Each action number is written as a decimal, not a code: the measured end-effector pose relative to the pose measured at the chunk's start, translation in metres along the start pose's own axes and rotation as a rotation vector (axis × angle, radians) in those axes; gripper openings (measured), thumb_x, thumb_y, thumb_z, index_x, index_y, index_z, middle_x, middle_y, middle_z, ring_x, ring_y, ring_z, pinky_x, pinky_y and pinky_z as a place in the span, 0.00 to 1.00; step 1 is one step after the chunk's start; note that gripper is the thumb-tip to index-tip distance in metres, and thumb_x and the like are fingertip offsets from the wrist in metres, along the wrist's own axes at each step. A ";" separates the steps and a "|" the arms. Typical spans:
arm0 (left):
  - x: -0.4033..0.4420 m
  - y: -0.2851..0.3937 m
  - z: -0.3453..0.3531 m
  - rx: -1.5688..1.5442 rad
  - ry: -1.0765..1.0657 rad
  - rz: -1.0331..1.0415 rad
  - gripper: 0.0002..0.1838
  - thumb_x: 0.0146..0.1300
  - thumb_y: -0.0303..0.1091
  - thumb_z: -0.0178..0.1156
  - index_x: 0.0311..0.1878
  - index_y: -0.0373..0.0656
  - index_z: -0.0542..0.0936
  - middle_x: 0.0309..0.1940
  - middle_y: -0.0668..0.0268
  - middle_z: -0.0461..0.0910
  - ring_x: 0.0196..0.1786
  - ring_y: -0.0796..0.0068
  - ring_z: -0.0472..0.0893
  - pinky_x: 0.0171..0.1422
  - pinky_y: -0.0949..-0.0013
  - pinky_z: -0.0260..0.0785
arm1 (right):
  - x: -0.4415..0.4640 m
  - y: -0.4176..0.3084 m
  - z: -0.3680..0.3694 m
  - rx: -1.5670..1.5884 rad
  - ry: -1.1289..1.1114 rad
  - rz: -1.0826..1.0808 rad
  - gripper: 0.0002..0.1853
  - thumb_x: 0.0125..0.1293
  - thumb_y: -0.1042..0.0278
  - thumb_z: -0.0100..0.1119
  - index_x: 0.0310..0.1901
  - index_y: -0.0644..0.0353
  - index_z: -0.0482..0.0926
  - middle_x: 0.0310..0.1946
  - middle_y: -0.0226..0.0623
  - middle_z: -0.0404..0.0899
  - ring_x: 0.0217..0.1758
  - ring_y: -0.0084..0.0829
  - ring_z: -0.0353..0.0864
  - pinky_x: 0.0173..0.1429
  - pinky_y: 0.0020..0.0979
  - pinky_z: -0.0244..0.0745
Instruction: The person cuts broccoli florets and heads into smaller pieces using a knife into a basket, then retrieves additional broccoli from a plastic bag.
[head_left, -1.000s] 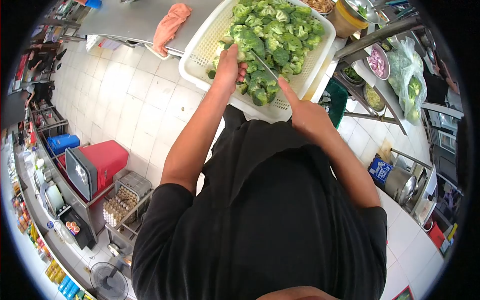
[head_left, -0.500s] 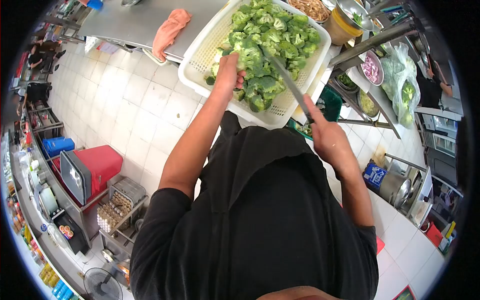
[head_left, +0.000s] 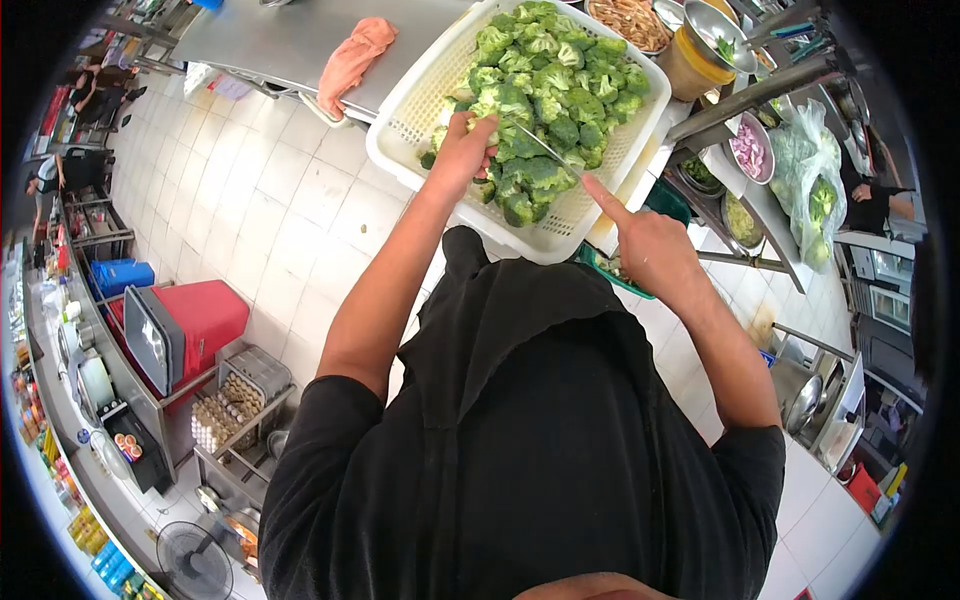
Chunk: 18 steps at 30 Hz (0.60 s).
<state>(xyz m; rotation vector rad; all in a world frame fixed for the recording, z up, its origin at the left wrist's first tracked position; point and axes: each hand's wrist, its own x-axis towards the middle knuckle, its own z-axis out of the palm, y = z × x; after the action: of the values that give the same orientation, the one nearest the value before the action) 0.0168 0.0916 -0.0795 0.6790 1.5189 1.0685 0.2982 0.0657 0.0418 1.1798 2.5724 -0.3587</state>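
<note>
A white perforated plastic basket [head_left: 392,158] in front of me is heaped with cut broccoli florets [head_left: 565,95]. Over its near left part, my left hand [head_left: 463,155] is closed on a piece of broccoli [head_left: 487,127], partly hidden by the fingers. My right hand [head_left: 652,248] grips a knife [head_left: 545,146], its index finger stretched along the top of the blade. The blade reaches over the florets toward the left hand, its tip close to the held piece. The knife's handle is hidden in my palm.
A steel table [head_left: 270,45] bears an orange cloth [head_left: 355,58] left of the basket. To the right stand a bowl of chopped purple onion [head_left: 748,150], a plastic bag of greens [head_left: 808,180] and a metal rail [head_left: 750,98]. A green crate [head_left: 625,282] sits below the basket's right corner.
The knife has turned so its blade shows thin and edge-on, its tip nearer my left hand. My right hand has shifted slightly right. The whole view has shifted a little.
</note>
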 end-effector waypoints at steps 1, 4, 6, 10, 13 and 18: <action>0.002 -0.001 -0.002 0.015 -0.014 0.004 0.37 0.70 0.52 0.61 0.71 0.37 0.61 0.33 0.62 0.77 0.31 0.77 0.75 0.28 0.72 0.70 | 0.001 0.001 0.000 -0.006 0.001 -0.010 0.50 0.59 0.79 0.55 0.82 0.35 0.49 0.24 0.46 0.81 0.27 0.48 0.85 0.34 0.49 0.80; 0.000 -0.003 0.000 0.057 -0.012 0.019 0.38 0.71 0.51 0.61 0.74 0.36 0.60 0.32 0.63 0.78 0.28 0.79 0.73 0.28 0.73 0.68 | 0.007 0.003 -0.005 -0.017 -0.036 -0.006 0.50 0.59 0.80 0.55 0.82 0.36 0.50 0.25 0.46 0.82 0.28 0.49 0.84 0.35 0.49 0.79; 0.000 -0.004 0.001 0.073 -0.004 0.029 0.38 0.71 0.50 0.61 0.74 0.36 0.60 0.32 0.63 0.78 0.28 0.79 0.73 0.28 0.73 0.68 | 0.013 0.002 -0.004 0.021 -0.020 -0.020 0.50 0.58 0.80 0.55 0.82 0.37 0.50 0.26 0.46 0.82 0.30 0.49 0.84 0.36 0.49 0.79; 0.001 -0.004 0.002 0.082 0.007 0.044 0.39 0.72 0.50 0.60 0.74 0.34 0.59 0.32 0.62 0.78 0.27 0.79 0.73 0.27 0.73 0.68 | 0.026 -0.006 -0.005 0.105 -0.045 -0.001 0.49 0.59 0.80 0.55 0.81 0.38 0.52 0.27 0.49 0.82 0.34 0.52 0.84 0.40 0.50 0.78; 0.004 -0.009 0.003 0.149 0.009 0.066 0.38 0.72 0.49 0.60 0.74 0.34 0.60 0.31 0.61 0.78 0.26 0.79 0.73 0.27 0.73 0.69 | 0.034 -0.002 0.007 0.186 0.020 -0.042 0.48 0.59 0.79 0.55 0.81 0.39 0.51 0.28 0.53 0.82 0.36 0.54 0.84 0.42 0.50 0.78; 0.004 -0.011 0.000 0.260 0.025 0.126 0.36 0.71 0.49 0.60 0.72 0.33 0.62 0.31 0.61 0.79 0.27 0.80 0.74 0.26 0.74 0.69 | 0.015 0.016 0.012 0.464 0.049 0.032 0.45 0.64 0.79 0.52 0.81 0.41 0.50 0.29 0.58 0.81 0.33 0.58 0.82 0.42 0.53 0.76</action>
<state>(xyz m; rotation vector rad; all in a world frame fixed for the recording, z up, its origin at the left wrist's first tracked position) 0.0170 0.0901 -0.0915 0.9550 1.6711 0.9841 0.3036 0.0822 0.0236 1.3857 2.5845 -0.9705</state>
